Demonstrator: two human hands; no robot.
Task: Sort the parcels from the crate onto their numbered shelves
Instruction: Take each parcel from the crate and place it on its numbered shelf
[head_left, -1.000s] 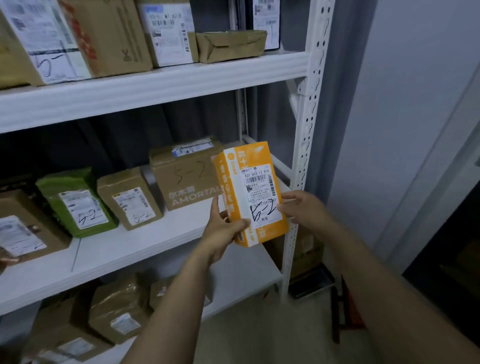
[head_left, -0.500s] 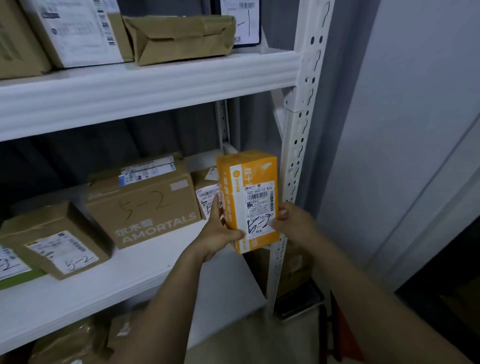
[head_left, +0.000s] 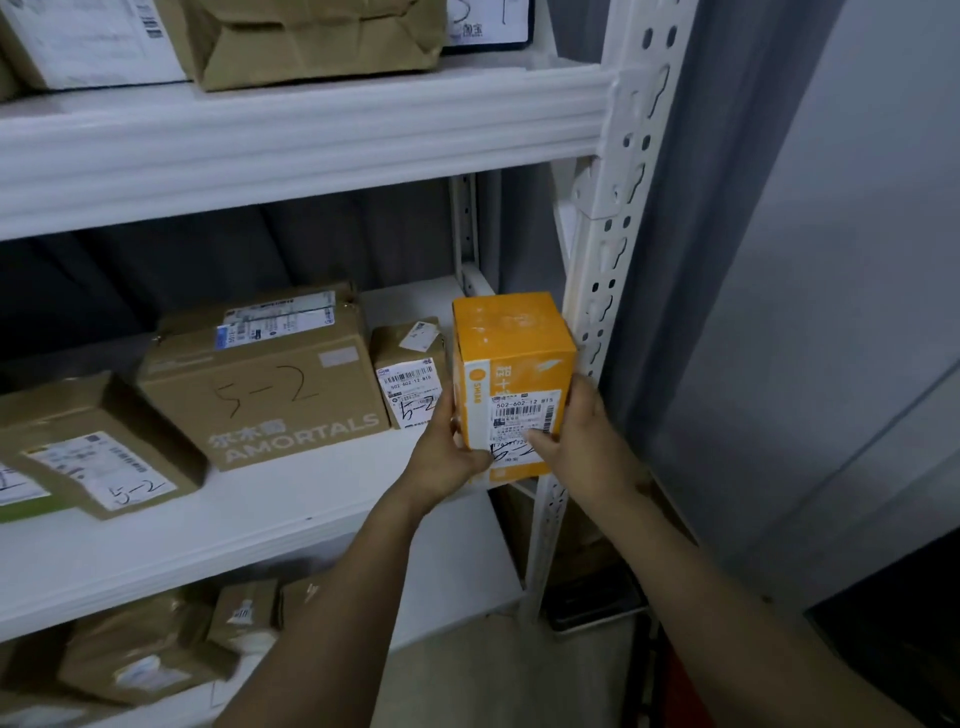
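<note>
- Both hands hold the orange box (head_left: 511, 364) upright. The left hand (head_left: 447, 457) wraps its lower left edge, and the right hand (head_left: 582, 447) grips the right side with the thumb across the label.
- The box is at the front right corner of the middle shelf (head_left: 260, 519), just beside the post (head_left: 608, 312) and next to a small parcel (head_left: 410, 374). I cannot tell whether its base is already down on the board or just above it.
- Main risk: the box is tall and narrow and sits close to the front lip. If it is let go with part of the base overhanging, it would likely tip forward and fall.
- Sliding it deeper could snag its right face on the post, twisting it in the grip.
- Drifting left as it goes in would push the small parcel against the carton (head_left: 265, 395) and skew the row.
- The hands partly cover the handwritten mark. The neighbours read 5-2, so the shelf looks right, though a misread is still possible.
- If the label ends up facing the wall, it would be harder to find later.
</note>
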